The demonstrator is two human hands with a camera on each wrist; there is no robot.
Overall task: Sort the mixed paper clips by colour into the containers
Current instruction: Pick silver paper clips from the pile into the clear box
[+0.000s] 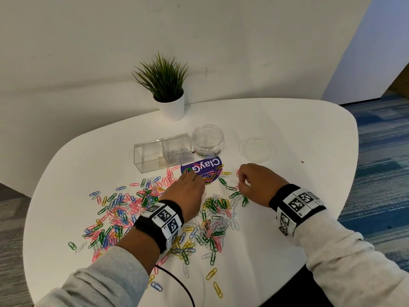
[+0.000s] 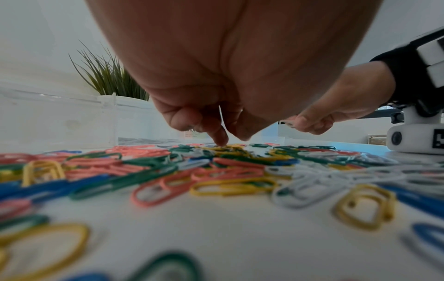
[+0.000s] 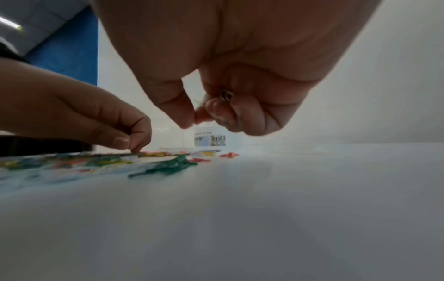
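- Mixed paper clips (image 1: 155, 209): spread over the worktop (image 1: 287, 134) centre toward its near edge.
- Left hand (image 1: 184, 191): fingers curled, one fingertip pressing yellow clips; a white clip sits between them.
- Right hand (image 1: 256, 181): fingers pinching a pale clip.
- Rectangular clear box (image 1: 162, 155): right compartment holds silver clips.
- Round jar (image 1: 207, 140): contents cannot be told.

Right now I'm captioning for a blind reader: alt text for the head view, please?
Two hands, left hand and right hand, pick at coloured paper clips scattered on a white table, before a clear box and round jar.
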